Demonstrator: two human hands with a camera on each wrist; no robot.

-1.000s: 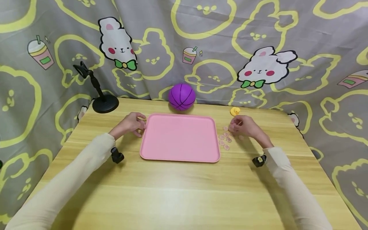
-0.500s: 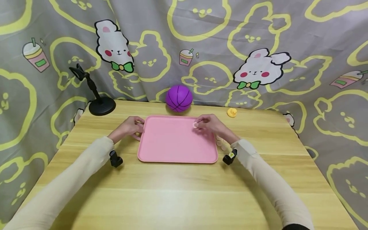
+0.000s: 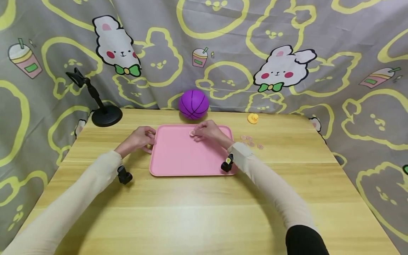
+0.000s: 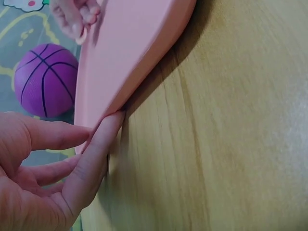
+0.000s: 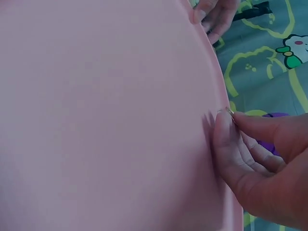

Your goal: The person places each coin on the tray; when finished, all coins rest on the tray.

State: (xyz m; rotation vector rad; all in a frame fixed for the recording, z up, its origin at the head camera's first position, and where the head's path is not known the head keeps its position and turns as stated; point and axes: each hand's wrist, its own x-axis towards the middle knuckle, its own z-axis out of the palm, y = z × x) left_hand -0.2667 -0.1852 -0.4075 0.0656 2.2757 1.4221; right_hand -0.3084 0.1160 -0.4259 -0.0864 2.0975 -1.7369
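Note:
A pink rectangular tray (image 3: 188,163) lies on the wooden table. My left hand (image 3: 140,138) holds its left edge, the thumb at the rim and a finger along the outer side, as the left wrist view shows. Over the far part of the tray, my right hand (image 3: 207,130) pinches a small round coin (image 3: 192,133) between thumb and index finger. Seen from the right wrist, the coin (image 5: 230,112) is nearly edge-on at the fingertips. Several more coppery coins (image 3: 251,144) lie on the table to the right of the tray.
Behind the tray sits a purple basketball (image 3: 193,104), near the patterned curtain (image 3: 229,39). A yellow rubber duck (image 3: 253,118) stands at the back right. At the back left is a black stand with a clip (image 3: 106,115). Bare tabletop (image 3: 191,209) spreads in front of the tray.
My right hand has moved left from the coins at the tray's right side, carrying one coin over the tray. My left hand stays at the tray's left edge. The head view has shifted slightly.

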